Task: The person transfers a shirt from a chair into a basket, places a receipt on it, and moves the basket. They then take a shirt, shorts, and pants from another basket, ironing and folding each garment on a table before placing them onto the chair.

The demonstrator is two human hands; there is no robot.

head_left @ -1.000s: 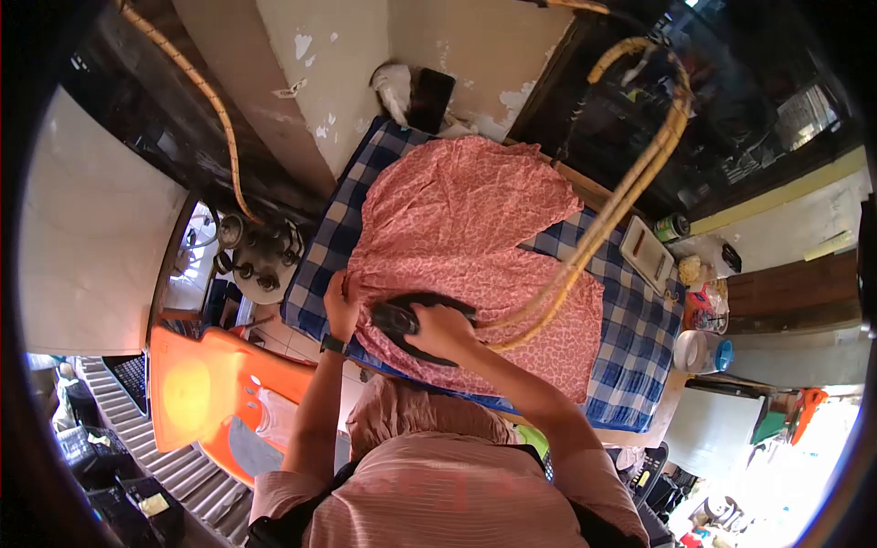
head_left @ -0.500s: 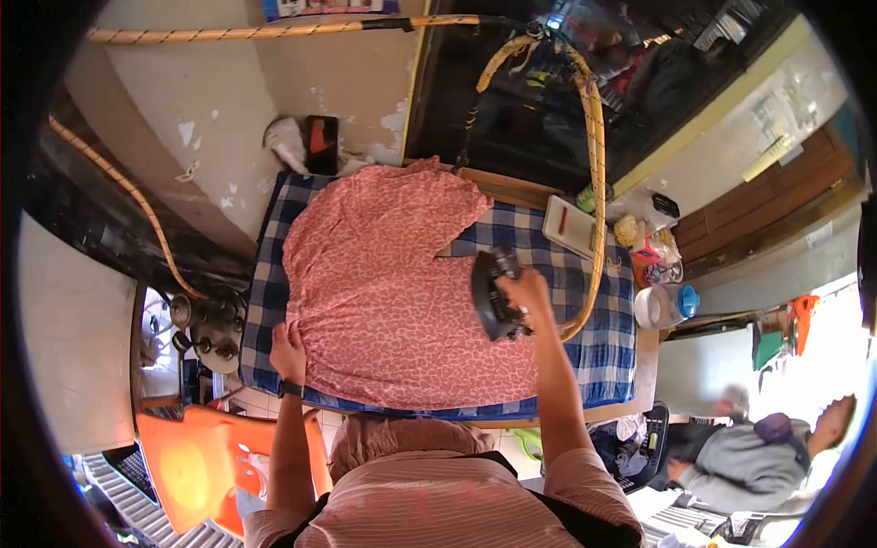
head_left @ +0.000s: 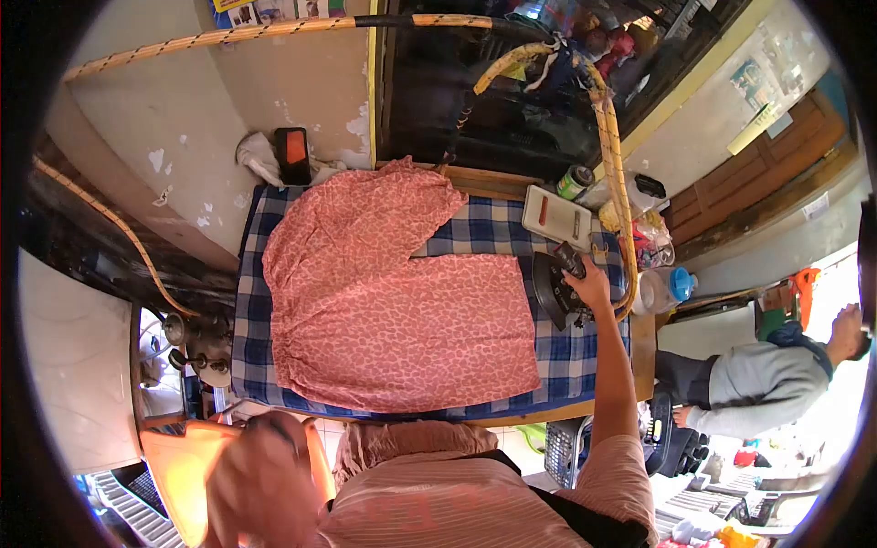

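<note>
Right hand (head_left: 592,285) grips a black iron (head_left: 545,290) past the edge of pink patterned fabric (head_left: 406,320); blurred left hand (head_left: 260,484), grip unclear. White rectangular tray (head_left: 559,222) holds sticks.

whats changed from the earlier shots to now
The right hand has moved the iron rightward off the pink garment, over the checked cloth beside it. The left hand, now blurred, has let go of the garment's edge and drawn back. A person in grey has come into view. Unchanged: the right hand's grip on the iron, and the garment's place.
</note>
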